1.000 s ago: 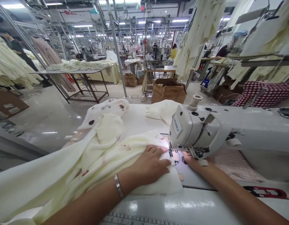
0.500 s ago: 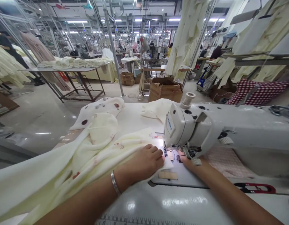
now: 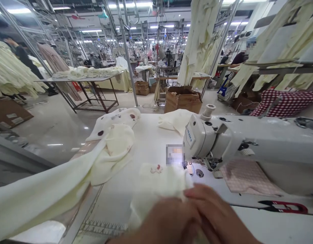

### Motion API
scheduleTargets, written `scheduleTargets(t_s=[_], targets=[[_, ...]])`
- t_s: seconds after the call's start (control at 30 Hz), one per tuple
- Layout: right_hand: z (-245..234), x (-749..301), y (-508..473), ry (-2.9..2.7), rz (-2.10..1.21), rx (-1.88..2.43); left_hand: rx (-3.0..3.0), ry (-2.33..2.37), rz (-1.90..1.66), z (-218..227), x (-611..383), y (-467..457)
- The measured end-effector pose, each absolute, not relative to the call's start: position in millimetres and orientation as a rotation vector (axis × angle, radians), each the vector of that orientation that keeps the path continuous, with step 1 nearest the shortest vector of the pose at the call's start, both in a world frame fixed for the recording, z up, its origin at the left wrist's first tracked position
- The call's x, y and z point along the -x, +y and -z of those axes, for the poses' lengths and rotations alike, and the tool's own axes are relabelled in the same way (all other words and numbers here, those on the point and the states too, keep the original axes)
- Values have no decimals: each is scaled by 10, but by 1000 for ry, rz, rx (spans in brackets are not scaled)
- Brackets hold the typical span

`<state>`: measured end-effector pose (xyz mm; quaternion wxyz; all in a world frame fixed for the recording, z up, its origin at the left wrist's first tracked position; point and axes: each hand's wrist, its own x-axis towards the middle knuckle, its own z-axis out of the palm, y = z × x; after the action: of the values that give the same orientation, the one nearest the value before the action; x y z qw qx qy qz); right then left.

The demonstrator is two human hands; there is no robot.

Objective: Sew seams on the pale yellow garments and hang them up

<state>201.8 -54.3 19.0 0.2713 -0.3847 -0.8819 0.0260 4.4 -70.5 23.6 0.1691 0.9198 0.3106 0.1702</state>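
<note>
Working left grip [image 3: 173, 215] and right grip [image 3: 216, 206] close together at the cream cloth [image 3: 162, 183], just on the near side of the sewing machine [image 3: 205, 135]! Can't tell, through blur, clamped or apart. Spotting snips [image 3: 275, 205], too, before the machine.

left hand [image 3: 173, 215], right hand [image 3: 218, 213]: together at cream cloth [image 3: 163, 183] | sewing machine [image 3: 209, 139]: beyond | red-black snips [image 3: 274, 205]: at right
</note>
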Motion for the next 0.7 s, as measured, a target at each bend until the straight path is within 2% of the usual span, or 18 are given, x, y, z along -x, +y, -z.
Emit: scheduleTargets(t_s=[0.07,0.23,0.4,0.7], targets=[[-126,-2087,-569,-2420,-34,1065,-2595,897,-576,-295,-93,-497],[3,-2307,-519,-2377,458,1301,-2656,978,-578,-112,-137,-228],[74,-2216,-601,-2553,353,1188,-2672,1013,-452,15,-142,-240],[212,-2462,-475,-2671,91,1255,-2714,920,-494,0,-49,-104]])
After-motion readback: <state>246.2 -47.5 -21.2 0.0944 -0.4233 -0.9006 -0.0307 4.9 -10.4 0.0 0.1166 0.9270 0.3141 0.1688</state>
